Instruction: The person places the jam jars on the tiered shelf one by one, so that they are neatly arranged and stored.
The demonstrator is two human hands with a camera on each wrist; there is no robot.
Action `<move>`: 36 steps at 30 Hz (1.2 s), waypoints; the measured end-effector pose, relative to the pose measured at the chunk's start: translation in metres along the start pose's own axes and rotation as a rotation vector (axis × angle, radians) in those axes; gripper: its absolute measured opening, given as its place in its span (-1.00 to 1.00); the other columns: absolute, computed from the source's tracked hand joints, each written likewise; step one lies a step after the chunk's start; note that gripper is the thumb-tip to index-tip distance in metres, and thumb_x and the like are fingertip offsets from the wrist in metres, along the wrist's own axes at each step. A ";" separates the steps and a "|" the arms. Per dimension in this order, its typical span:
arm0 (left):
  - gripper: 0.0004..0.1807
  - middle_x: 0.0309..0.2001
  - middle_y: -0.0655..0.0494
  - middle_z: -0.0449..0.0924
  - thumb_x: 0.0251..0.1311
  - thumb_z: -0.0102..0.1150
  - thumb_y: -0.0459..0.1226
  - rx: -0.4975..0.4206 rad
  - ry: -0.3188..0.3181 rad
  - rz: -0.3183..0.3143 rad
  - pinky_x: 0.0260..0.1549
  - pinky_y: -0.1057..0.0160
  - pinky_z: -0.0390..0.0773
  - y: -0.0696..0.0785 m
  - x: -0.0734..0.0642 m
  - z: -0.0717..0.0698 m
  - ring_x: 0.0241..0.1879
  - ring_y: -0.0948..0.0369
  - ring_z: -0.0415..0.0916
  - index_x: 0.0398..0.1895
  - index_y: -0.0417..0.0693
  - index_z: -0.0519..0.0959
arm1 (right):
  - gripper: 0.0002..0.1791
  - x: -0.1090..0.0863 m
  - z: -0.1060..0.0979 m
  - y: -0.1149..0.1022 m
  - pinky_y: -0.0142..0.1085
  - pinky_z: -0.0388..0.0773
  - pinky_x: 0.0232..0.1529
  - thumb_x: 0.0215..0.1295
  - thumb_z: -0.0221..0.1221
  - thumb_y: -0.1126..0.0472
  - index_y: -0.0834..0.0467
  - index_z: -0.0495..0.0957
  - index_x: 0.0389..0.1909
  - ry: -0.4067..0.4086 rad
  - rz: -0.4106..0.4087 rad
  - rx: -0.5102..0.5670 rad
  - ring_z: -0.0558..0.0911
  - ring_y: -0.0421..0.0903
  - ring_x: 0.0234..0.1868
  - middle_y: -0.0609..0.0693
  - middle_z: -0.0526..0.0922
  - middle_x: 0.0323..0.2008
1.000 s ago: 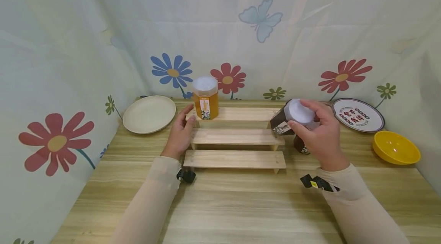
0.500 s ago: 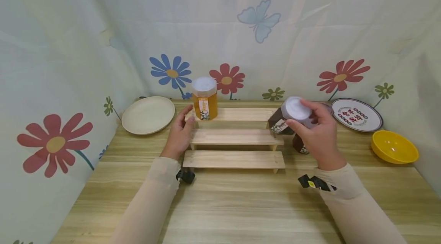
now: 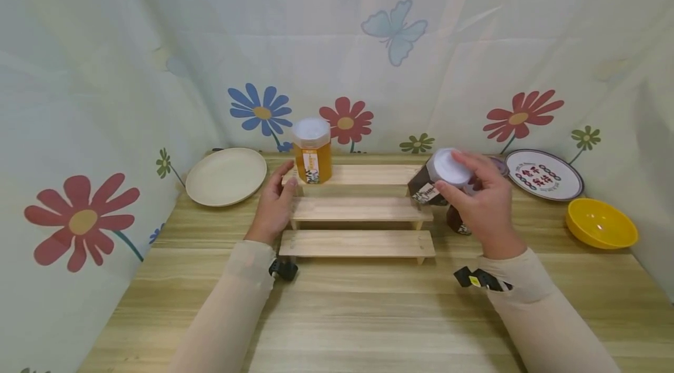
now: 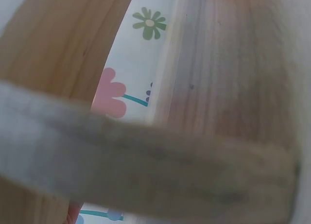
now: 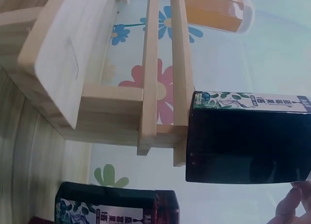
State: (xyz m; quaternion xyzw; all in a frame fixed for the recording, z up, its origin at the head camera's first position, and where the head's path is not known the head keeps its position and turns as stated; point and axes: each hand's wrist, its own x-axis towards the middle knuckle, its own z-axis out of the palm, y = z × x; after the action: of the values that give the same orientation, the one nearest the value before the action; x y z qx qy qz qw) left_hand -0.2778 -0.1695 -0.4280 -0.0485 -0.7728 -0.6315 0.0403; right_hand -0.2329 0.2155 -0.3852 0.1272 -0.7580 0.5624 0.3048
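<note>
Right hand (image 3: 484, 200) is holding a dark angular jar with a white lid and printed label (image 3: 438, 178), thumb and fingers spreading around the lid end. Its base is lining up with the right end of the top tier on a pale wooden three-tier rack (image 3: 363, 209); from the right wrist view, part of it is overhanging that board's edge. I can't tell whether the board is carrying any weight. It's looking tilted right from the head view, nearly square to the board from the wrist, so I'm not calling it.

Left hand (image 3: 274, 203) is gripping the top tier's left end, thumb in front, fingers behind. Left wrist view is mostly showing blurred wood.

An amber angular jar with a white lid (image 3: 314, 156) is standing upright on that tier, just beside the left fingertips. Bare board is showing between the two jars, well apart.

Right side is running tight: a second dark labelled jar (image 5: 114, 203) is standing on the wood-grain tabletop (image 3: 347, 314) beside the rack, below the held one, near but apart. Blue-rimmed white plate (image 3: 544, 174) is sitting behind the right hand, round yellow bowl (image 3: 604, 241) farther right. Cream round plate (image 3: 227, 177) is sitting left of the left hand. Flower-print cloth (image 3: 316, 57) is hanging close behind everything. Tabletop is stretching forward of the lowest tier, between the forearms.
</note>
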 end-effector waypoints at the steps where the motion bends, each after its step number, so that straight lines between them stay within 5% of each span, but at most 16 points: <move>1: -0.42 0.67 0.01 0.09 0.69 -0.12 -0.20 0.000 0.001 0.002 0.47 -0.10 0.27 0.000 0.000 0.000 0.53 -0.01 0.22 0.68 0.00 0.17 | -0.35 0.000 -0.001 -0.001 -0.49 0.52 -0.07 0.08 0.51 0.49 0.17 0.69 0.26 -0.003 0.002 -0.011 0.55 -0.17 0.07 -0.20 0.62 0.21; 10: -0.42 0.67 -0.01 0.09 0.69 -0.12 -0.21 0.010 0.000 0.014 0.47 -0.11 0.27 -0.001 0.001 0.001 0.53 -0.04 0.22 0.68 -0.05 0.16 | -0.37 0.009 -0.002 -0.001 -0.46 0.48 -0.22 0.09 0.53 0.42 0.13 0.70 0.26 -0.029 0.022 -0.089 0.52 -0.21 -0.06 0.08 0.66 0.25; 27: -0.43 0.67 -0.01 0.09 0.69 -0.12 -0.22 0.016 0.009 0.011 0.45 -0.10 0.28 0.000 0.000 0.002 0.50 -0.03 0.25 0.67 -0.04 0.18 | -0.40 0.038 -0.004 0.001 -0.50 0.52 -0.08 0.23 0.47 0.28 0.11 0.65 0.33 -0.147 0.102 -0.105 0.54 -0.19 0.02 0.13 0.62 0.32; 36: -0.42 0.66 0.09 0.11 0.69 -0.11 -0.15 0.029 0.034 0.036 0.38 -0.10 0.33 -0.030 0.016 0.001 0.41 0.00 0.32 0.69 0.08 0.18 | -0.37 0.051 -0.005 -0.001 -0.47 0.60 -0.14 0.34 0.43 0.15 0.01 0.57 0.44 -0.262 0.222 -0.078 0.50 -0.01 0.07 0.17 0.53 0.36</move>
State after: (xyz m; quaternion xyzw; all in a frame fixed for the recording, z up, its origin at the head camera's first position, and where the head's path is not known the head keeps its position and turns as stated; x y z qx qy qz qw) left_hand -0.2974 -0.1742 -0.4554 -0.0512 -0.7800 -0.6202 0.0655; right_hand -0.2706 0.2273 -0.3526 0.1030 -0.8219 0.5414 0.1442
